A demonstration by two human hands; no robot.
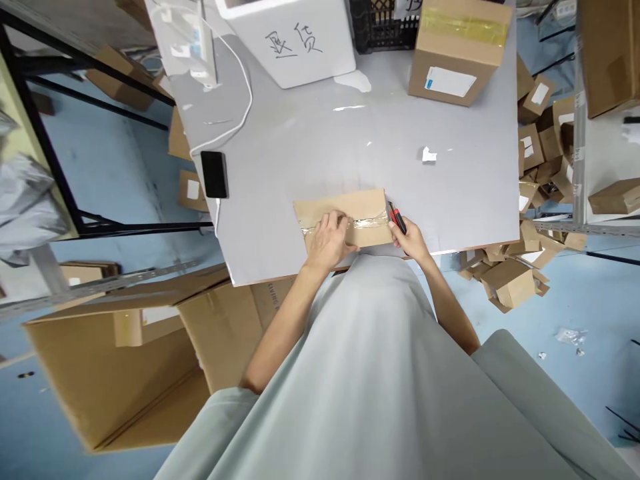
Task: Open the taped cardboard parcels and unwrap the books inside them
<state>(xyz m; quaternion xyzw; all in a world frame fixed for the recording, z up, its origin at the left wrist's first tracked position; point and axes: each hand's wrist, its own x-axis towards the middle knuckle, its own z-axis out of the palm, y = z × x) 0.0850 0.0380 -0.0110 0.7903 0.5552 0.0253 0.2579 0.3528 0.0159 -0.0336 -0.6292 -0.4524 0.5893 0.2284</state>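
Observation:
A small flat cardboard box [345, 207] with a clear tape seam along its top lies at the near edge of the grey table [310, 147]. My left hand [327, 240] presses down on the box's left part, fingers curled over the tape seam. My right hand [407, 237] is closed round a red and black utility knife [397, 217], whose tip sits at the right end of the tape seam.
A black phone [214, 174] on a white cable lies at the table's left edge. A white foam box [295, 37] with handwriting, a black crate [383, 23] and a taped carton [457, 50] stand at the back. Many cartons lie on the floor, left [115, 367] and right [510, 280].

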